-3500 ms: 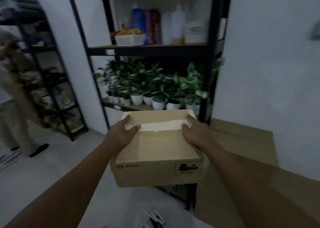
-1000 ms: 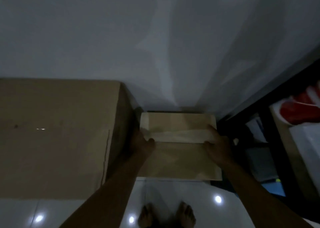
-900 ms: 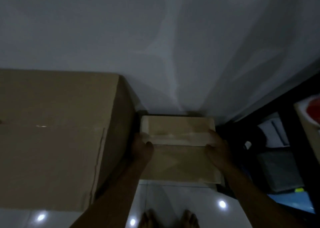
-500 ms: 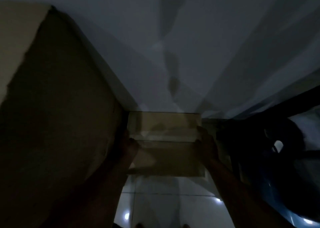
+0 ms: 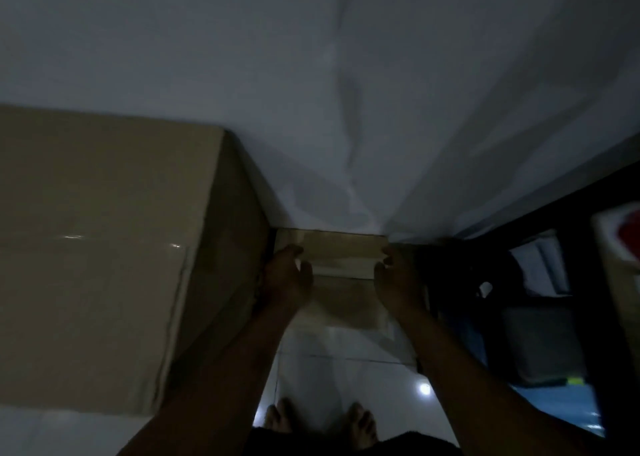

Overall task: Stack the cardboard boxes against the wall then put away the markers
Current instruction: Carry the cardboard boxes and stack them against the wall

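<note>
Down low against the white wall, a small cardboard box sits in the gap between a large cardboard box on the left and a black shelf frame on the right. Its far edge meets the base of the wall, and a pale strip of tape runs across its top. Whether it rests fully on the tiled floor is hard to tell in the dim light.

The left hand is at the small box's left side, squeezed between it and the side of the large box; its fingers are loosely curved, the thumb lying over the top surface near the tape. The right hand mirrors it on the right side, fingers bent over the upper right edge and the thumb on top. Both seem to touch the box, but the darkness and blur do not show whether the fingers clamp it or are merely relaxed against it, so the grip cannot be told.

The large box stands taller, its top sealed with glossy tape that catches a glint. Bare feet show at the bottom, on the shiny tiles. On the shelf to the right are a white container with a red patch and some dark, indistinct items. No markers are in view.
</note>
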